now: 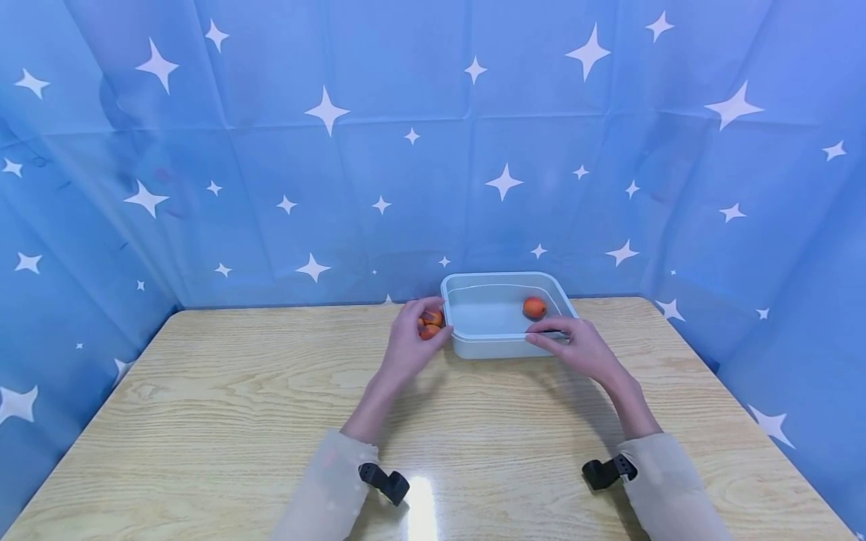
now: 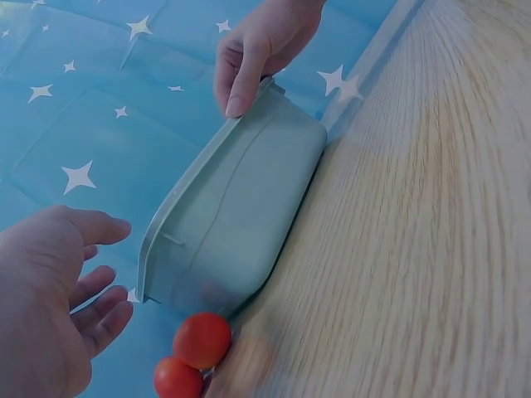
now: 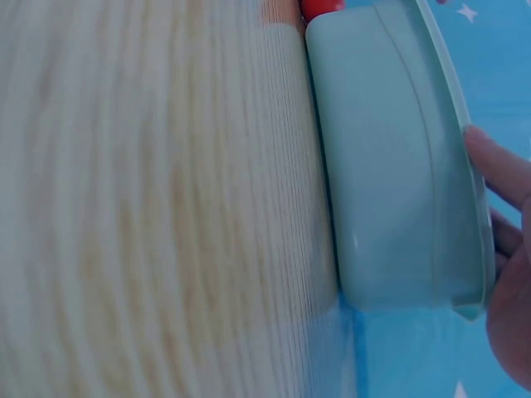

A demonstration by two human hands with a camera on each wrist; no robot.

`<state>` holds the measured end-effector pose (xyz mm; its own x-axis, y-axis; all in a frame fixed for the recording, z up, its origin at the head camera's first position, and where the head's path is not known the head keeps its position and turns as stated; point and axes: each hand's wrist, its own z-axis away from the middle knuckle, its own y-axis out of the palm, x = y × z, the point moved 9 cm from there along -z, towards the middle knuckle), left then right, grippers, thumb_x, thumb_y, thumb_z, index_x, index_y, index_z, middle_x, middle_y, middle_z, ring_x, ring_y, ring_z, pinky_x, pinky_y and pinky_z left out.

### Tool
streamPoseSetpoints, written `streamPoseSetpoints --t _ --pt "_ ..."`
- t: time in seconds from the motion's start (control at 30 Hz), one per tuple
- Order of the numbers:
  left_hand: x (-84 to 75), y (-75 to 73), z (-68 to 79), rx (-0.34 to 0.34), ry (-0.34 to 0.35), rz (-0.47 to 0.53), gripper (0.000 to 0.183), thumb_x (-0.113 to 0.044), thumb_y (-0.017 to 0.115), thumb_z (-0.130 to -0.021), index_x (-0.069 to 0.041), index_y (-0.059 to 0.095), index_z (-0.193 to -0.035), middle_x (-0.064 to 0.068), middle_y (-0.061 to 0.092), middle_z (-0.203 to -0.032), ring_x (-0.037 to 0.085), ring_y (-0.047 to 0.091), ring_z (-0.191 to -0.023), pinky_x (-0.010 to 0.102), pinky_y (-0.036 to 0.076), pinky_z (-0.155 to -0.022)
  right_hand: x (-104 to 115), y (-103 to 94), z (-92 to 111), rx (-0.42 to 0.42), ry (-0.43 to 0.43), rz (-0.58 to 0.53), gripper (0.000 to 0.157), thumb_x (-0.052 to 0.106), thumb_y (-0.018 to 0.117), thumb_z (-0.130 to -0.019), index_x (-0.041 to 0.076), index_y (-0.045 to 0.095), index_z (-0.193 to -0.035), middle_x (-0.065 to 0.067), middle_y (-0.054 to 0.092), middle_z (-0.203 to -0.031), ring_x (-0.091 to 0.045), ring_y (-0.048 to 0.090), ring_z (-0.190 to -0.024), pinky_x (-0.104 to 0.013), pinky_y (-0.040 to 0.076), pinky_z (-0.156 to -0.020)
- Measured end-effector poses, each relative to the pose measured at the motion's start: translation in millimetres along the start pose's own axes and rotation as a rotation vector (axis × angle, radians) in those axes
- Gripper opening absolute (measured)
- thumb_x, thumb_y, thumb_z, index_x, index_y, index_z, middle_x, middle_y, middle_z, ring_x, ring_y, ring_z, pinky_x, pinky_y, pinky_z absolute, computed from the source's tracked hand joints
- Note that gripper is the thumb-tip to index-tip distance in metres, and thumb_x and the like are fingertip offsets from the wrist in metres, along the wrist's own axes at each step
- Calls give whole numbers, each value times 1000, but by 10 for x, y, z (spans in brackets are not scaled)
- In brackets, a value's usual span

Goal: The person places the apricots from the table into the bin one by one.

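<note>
A pale blue-green plastic bin [image 1: 487,347], rectangular with rounded corners and a rim, sits upright near the far edge of a light wood-grain surface [image 1: 237,421], a little right of centre. Inside it, toward the right end, lies one round red-orange fruit [image 1: 534,307], which looks like a small tomato. Outside, by the bin's left end, is a small cluster of similar fruits [image 2: 202,340]; the left wrist view shows two of them touching each other, the upper one right by the bin's wall.

The person's right hand [image 1: 575,347] pinches the bin's near rim toward its right corner, the thumb on the outer side and the other fingers curled over. The left hand [image 1: 413,342] arches around the loose cluster, its fingers parted and loosely bent, gripping nothing; the tips come close to the bin's left rim.

Both arms reach forward from the near side in pale long sleeves [image 1: 331,481], each with a small black device [image 1: 384,482] at the wrist. A bright patch of light shines between them. Behind the surface and along both sides hangs a blue curtain [image 1: 419,68] printed with white four-pointed stars.
</note>
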<state>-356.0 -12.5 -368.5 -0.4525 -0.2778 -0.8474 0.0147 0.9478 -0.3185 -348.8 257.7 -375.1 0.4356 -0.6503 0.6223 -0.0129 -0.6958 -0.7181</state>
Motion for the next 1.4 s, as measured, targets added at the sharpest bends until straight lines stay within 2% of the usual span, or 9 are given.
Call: streamPoseSetpoints --t 0.13,0.3,0.63,0.9,1.1,1.4 --pt "33 -16 2 3 9 14 44 -4 76 -87 2 61 -129 25 58 -119 43 56 -107 57 52 -90 2 -1 1 1 2 -3 19 28 74 -94 15 78 -108 4 74 -101 -15 63 -93 -32 52 -79" --pt "76 -29 6 13 17 -6 44 -2 77 -87 4 61 -127 26 58 -119 43 56 -109 55 52 -93 5 1 1 1 6 -7 19 28 74 -94 15 78 -107 4 74 -101 -15 63 -93 -32 52 -79" --pt "168 -46 28 52 -9 -49 49 -4 78 -86 4 60 -130 24 59 -125 40 56 -114 52 51 -96 28 6 -2 6 1 -7 21 27 73 -95 12 77 -109 3 74 -101 -15 63 -91 -32 51 -79" --pt "281 -26 47 96 -66 -76 52 -5 78 -87 3 58 -135 22 61 -129 39 56 -119 48 50 -101 40 -2 3 5 -4 -5 21 27 73 -95 11 77 -109 3 74 -102 -15 63 -93 -32 51 -80" --pt "313 -8 49 116 -53 -81 52 -2 77 -86 4 60 -134 21 62 -130 37 59 -118 47 50 -102 33 -5 5 3 -2 1 20 28 73 -95 14 78 -109 3 74 -102 -15 62 -94 -33 51 -81" --pt "364 28 57 142 -25 -192 51 -3 79 -84 2 63 -132 19 61 -132 34 58 -120 45 48 -104 34 -6 3 3 -1 1 20 28 73 -95 14 78 -109 3 74 -102 -16 63 -94 -33 52 -81"
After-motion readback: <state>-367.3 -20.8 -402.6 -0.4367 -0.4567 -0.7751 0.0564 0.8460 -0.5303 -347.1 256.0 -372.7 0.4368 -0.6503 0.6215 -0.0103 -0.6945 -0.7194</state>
